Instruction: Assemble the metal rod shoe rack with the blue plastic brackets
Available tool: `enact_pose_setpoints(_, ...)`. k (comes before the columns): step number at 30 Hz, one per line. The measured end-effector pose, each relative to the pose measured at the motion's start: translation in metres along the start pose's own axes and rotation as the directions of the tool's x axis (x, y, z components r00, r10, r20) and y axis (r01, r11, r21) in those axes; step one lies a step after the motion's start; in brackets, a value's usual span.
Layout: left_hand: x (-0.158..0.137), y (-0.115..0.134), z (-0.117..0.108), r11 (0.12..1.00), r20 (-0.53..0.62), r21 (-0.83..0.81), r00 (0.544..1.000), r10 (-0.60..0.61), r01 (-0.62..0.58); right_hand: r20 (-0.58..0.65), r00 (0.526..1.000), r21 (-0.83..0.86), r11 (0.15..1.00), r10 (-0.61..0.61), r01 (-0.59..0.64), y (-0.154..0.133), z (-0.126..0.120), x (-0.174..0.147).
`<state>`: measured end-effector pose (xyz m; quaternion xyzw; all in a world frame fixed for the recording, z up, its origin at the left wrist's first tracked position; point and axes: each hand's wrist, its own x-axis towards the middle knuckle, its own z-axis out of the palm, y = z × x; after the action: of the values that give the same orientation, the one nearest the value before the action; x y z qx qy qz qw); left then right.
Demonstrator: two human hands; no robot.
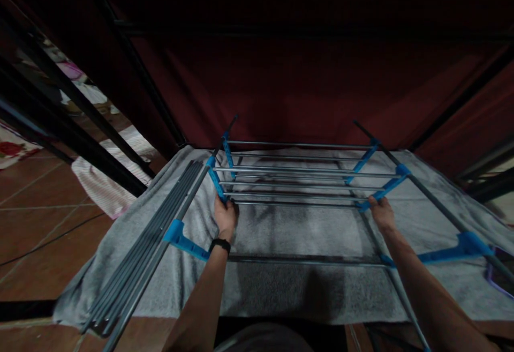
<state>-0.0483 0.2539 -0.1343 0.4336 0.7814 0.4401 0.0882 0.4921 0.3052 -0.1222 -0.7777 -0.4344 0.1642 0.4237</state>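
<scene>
A partly built rack of grey metal tubes [297, 195] and blue plastic brackets stands on a grey blanket [281, 287]. Near its left side, my left hand [225, 217], with a black band at the wrist, is closed around the near end of a blue bracket [217, 180]. My right hand [381, 214] grips the matching blue bracket [387, 187] on the right. Several crossbars run between the two sides. Closer to me, a lower crossbar [305, 260] joins another pair of brackets, the left one [182, 240] and the right one [458, 250]. My fingertips are partly hidden under the brackets.
Several loose metal tubes [148, 239] lie in a bundle on the blanket at left. A dark red fabric wall [281, 89] with black bars rises behind the rack. Tiled floor [36, 223], a striped cloth [104, 175] and a cable show at left. A purple-edged object [490, 277] lies at right.
</scene>
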Motion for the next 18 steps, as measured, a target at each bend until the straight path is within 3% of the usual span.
enact_pose_setpoints(2,0.008,0.006,0.0,0.993,-0.054,-0.109,0.997,-0.053,0.047,0.009,1.0,0.009,1.0,-0.016,0.016,0.002,0.0,0.001)
enact_pose_setpoints(5,0.016,0.021,-0.007,0.981,-0.115,-0.193,0.993,-0.015,-0.007,0.004,1.0,-0.023,1.0,-0.011,0.011,0.004,0.001,0.001)
enact_pose_setpoints(12,0.027,0.063,-0.034,0.986,-0.223,-0.132,0.972,0.068,-0.1,0.007,1.0,-0.017,1.0,-0.011,0.012,-0.002,0.0,-0.002)
enact_pose_setpoints(18,0.042,0.082,-0.037,0.873,-0.352,-0.454,0.936,0.007,-0.178,0.022,0.999,0.107,0.993,-0.042,0.04,0.004,0.0,-0.003)
